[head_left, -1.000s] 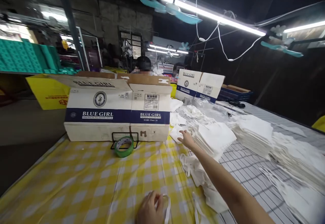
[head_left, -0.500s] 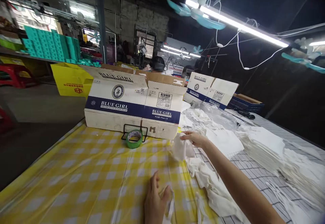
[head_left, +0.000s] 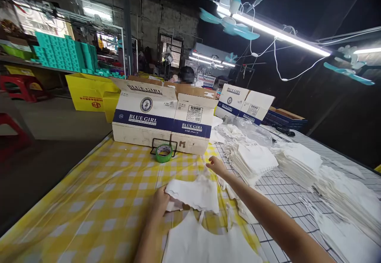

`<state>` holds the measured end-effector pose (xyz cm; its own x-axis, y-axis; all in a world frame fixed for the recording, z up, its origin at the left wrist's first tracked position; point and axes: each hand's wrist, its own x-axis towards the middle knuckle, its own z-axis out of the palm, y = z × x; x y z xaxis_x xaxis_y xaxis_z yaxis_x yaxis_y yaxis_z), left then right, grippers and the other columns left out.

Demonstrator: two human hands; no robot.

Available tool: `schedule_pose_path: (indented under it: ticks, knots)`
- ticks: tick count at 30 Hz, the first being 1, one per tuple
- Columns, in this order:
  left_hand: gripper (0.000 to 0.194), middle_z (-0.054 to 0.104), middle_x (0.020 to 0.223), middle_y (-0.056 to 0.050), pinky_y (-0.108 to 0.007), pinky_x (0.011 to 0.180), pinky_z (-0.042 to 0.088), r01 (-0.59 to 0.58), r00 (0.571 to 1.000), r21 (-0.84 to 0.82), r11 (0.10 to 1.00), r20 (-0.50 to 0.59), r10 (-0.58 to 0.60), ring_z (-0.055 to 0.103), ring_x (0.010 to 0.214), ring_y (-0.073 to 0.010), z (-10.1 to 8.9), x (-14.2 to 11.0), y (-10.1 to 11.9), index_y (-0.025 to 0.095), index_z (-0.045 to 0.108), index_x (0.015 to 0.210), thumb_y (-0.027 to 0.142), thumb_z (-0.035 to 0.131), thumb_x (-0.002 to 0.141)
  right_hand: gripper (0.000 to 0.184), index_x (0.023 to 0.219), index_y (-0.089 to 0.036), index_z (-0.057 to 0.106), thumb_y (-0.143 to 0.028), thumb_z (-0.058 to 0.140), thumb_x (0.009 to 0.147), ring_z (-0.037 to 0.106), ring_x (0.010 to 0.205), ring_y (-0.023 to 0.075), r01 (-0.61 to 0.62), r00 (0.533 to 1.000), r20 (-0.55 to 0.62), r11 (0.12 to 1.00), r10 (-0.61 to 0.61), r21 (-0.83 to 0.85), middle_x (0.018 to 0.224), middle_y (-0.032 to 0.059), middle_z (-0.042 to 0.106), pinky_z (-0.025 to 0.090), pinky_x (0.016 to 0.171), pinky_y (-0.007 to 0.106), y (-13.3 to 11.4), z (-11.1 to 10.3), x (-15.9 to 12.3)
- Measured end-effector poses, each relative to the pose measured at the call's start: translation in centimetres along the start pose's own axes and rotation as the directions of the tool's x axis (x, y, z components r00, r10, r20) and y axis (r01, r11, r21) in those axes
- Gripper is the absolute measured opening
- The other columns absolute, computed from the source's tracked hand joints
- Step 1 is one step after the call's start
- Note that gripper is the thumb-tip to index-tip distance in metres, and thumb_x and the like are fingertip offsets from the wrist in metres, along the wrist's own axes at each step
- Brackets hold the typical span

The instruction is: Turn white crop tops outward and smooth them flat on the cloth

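Observation:
My left hand (head_left: 160, 200) is closed on the left edge of a white garment (head_left: 193, 193) with a wavy edge, which it holds above the yellow checked cloth. My right hand (head_left: 216, 165) is beyond the garment's upper right corner, its fingers curled. Whatever may be between those fingers is too small or blurred to make out. Close to me lies a white camisole (head_left: 208, 241) with thin straps, spread flat and cut off by the lower edge of the view. Crumpled white fabric (head_left: 245, 212) lies partly behind my right forearm.
A Blue Girl beer carton (head_left: 160, 130) stands at the table's far side, with a roll of green tape (head_left: 163, 153) by a black wire stand. Stacks of white garments (head_left: 253, 155) and clear plastic (head_left: 256, 132) lie to the right. A second carton (head_left: 244, 104) stands behind.
My left hand has moved up and left and now grips the white garment. The fabric my right hand held up has come down toward me. The camisole in front now shows spread out.

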<state>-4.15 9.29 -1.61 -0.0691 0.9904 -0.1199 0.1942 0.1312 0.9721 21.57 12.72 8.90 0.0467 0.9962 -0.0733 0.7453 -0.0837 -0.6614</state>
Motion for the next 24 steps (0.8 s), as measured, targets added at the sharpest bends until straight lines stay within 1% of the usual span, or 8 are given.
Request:
schedule_pose_path:
  ticks: [3,7,9,12,15,17,21,24]
  knots:
    - [0.023,0.067,0.068,-0.006,-0.026,0.059,0.043,-0.035,0.998,0.153,0.988,-0.054,0.044,0.062,0.071,-0.0224,-2.1,0.7,-0.5,0.018,0.064,0.071,0.007,0.048,0.059,0.022,0.102,-0.019,0.054,-0.021,0.051,0.08,0.056,0.085,0.0168,0.1,0.988,-0.102,0.989,-0.112,-0.111,0.098,0.0066,0.058,0.04,0.072,0.028,0.3,3.1,-1.8]
    - [0.036,0.07,0.086,-0.008,-0.027,0.071,0.043,-0.069,0.987,0.229,0.971,-0.125,0.1,0.062,0.088,-0.0238,-2.9,0.6,-0.8,0.02,0.065,0.085,0.006,0.042,0.062,0.012,0.09,-0.021,0.058,-0.024,0.053,0.08,0.056,0.081,0.0158,0.208,0.975,-0.035,0.956,-0.219,-0.208,0.094,0.0037,0.06,0.039,0.072,0.025,0.5,7.9,-5.5]
    - [0.042,0.069,0.097,-0.009,-0.028,0.076,0.043,-0.076,0.981,0.234,0.969,-0.156,0.115,0.061,0.094,-0.0243,-3.0,0.6,-0.8,0.019,0.064,0.095,0.006,0.04,0.064,0.008,0.083,-0.021,0.059,-0.024,0.052,0.08,0.057,0.081,0.0168,0.209,0.975,-0.017,0.948,-0.22,-0.242,0.09,0.0036,0.06,0.038,0.07,0.025,1.1,9.2,-6.6]
    - [0.05,0.066,0.108,-0.01,-0.029,0.079,0.044,-0.081,0.972,0.215,0.973,-0.2,0.125,0.059,0.1,-0.0243,-3.2,0.7,-0.9,0.018,0.06,0.108,0.007,0.037,0.065,0.014,0.09,-0.02,0.059,-0.021,0.05,0.08,0.057,0.085,0.0189,0.124,0.987,-0.067,0.952,-0.148,-0.28,0.094,0.0057,0.06,0.039,0.071,0.026,2.4,9.3,-6.4]
    - [0.057,0.065,0.11,-0.007,-0.027,0.077,0.046,-0.1,0.967,0.172,0.98,-0.215,0.136,0.06,0.098,-0.0217,-3.3,0.8,-0.8,0.02,0.057,0.114,0.005,0.036,0.063,0.029,0.11,-0.018,0.052,-0.021,0.047,0.081,0.055,0.092,0.0211,0.009,0.988,-0.147,0.957,-0.055,-0.291,0.106,0.0099,0.056,0.04,0.077,0.029,3.8,8.1,-4.2]
    - [0.062,0.066,0.11,-0.005,-0.025,0.075,0.047,-0.121,0.967,0.138,0.983,-0.208,0.148,0.061,0.095,-0.0193,-3.3,0.7,-0.5,0.021,0.056,0.116,0.004,0.035,0.06,0.032,0.114,-0.016,0.05,-0.026,0.046,0.083,0.055,0.094,0.0225,-0.041,0.986,-0.168,0.958,-0.008,-0.285,0.108,0.0119,0.055,0.04,0.077,0.03,4.2,7.4,-2.3]
    - [0.066,0.06,0.121,-0.002,-0.024,0.082,0.047,-0.179,0.955,0.097,0.979,-0.22,0.197,0.058,0.106,-0.0168,-3.2,0.2,0.2,0.022,0.054,0.121,0.005,0.034,0.06,0.033,0.109,-0.013,0.05,-0.034,0.045,0.084,0.056,0.092,0.0246,-0.054,0.986,-0.165,0.963,0.01,-0.266,0.108,0.014,0.054,0.042,0.073,0.031,2.8,7.2,0.1]
    - [0.062,0.06,0.121,0.0,-0.024,0.088,0.045,-0.215,0.943,0.1,0.972,-0.236,0.233,0.055,0.109,-0.0165,-3.5,0.0,0.5,0.023,0.059,0.115,0.007,0.034,0.061,0.033,0.113,-0.015,0.046,-0.033,0.044,0.086,0.051,0.101,0.0243,0.036,0.981,-0.174,0.966,-0.083,-0.256,0.117,0.0139,0.049,0.041,0.08,0.032,0.4,8.3,-0.7]
